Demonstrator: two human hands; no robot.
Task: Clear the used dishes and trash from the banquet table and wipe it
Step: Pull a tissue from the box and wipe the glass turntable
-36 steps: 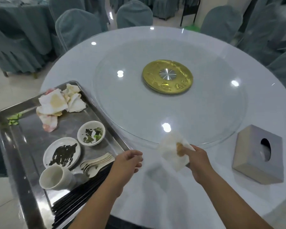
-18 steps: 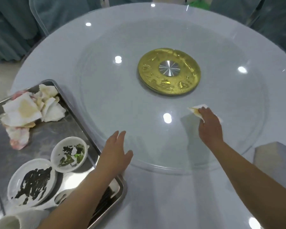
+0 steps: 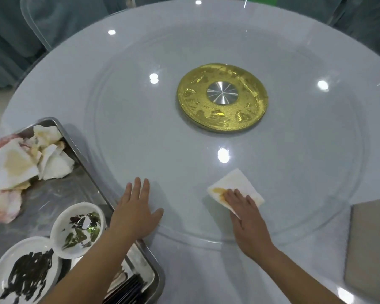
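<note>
My right hand (image 3: pixel 247 222) presses flat on a folded white tissue (image 3: pixel 239 185) with a yellow-brown stain, on the near part of the glass turntable (image 3: pixel 140 128). My left hand (image 3: pixel 134 211) lies flat with straight fingers on the turntable's near left rim. The steel tray (image 3: pixel 83 150) at the left holds crumpled stained tissues (image 3: pixel 20 163), a small dirty bowl (image 3: pixel 79 229), a dirty plate (image 3: pixel 24 273) and dark chopsticks (image 3: pixel 130 290). The round white table (image 3: pixel 206 270) carries it all.
A gold disc with a silver hub (image 3: pixel 222 99) sits under the turntable's middle. A grey tissue box (image 3: pixel 371 249) stands at the right edge. Covered chairs (image 3: pixel 20 29) ring the table's far side.
My right hand drew the tissue back toward me and to the left across the glass. My left hand stays on the turntable's rim. The view moved closer to the table.
</note>
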